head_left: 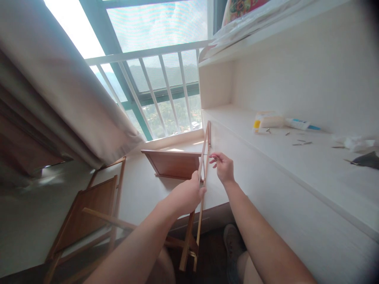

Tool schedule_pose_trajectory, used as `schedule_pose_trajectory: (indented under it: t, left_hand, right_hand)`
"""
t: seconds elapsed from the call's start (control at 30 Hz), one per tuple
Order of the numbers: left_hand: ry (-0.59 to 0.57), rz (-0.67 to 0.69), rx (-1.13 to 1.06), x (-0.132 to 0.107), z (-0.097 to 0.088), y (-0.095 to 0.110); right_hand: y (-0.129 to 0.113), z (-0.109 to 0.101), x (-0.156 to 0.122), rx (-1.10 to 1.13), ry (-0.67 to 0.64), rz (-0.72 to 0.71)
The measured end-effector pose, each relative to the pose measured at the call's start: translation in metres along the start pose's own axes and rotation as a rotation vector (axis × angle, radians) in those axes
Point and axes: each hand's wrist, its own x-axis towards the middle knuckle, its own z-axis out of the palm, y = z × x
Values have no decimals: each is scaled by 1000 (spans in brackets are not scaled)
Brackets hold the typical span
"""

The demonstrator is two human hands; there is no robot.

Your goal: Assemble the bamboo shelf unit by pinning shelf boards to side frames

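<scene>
My left hand (191, 193) is wrapped around a long wooden rail of a brown wooden chair frame (186, 246), which stands tilted before me. A flat brown panel (177, 165) joins this frame on its left side. On the right of the rail, my right hand (223, 167) pinches a thin metal rod (208, 153). One end of the rod meets the rail near the panel's upper corner; its exact kind is too small to make out. My fingers hide part of the rail and the rod's near end.
Another wooden chair frame (87, 213) leans at the left, below a curtain (74, 86). On the white shelf (281, 169) lie several metal screws (302, 142), a plastic box (269, 119), a white-blue tube (300, 124) and crumpled plastic (358, 142). A railing (160, 49) fronts the window.
</scene>
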Motion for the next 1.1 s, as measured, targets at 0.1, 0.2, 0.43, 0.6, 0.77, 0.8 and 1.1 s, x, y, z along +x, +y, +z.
schedule_pose_trajectory:
  t: [0.1, 0.2, 0.43, 0.6, 0.77, 0.8, 1.1]
  left_hand:
    - [10, -6, -8, -1, 0, 1]
    - [2, -27, -3, -1, 0, 0]
    - [0, -34, -3, -2, -2, 2]
    - [-9, -43, 5, -4, -5, 6]
    - [-21, -55, 25, -5, -5, 6]
    - [-22, -56, 26, -5, -5, 6]
    - [-12, -46, 26, -3, -2, 3]
  right_hand:
    - [-1, -1, 2, -6, -13, 26]
    - [-4, -1, 4, -6, -21, 62]
    - [-16, -1, 8, 137, -64, 258]
    - [-22, -1, 10, 235, -96, 387]
    - [-18, -1, 10, 170, -28, 316]
    - [-17, -2, 10, 140, -10, 291]
    - [-14, -1, 7, 41, -24, 195]
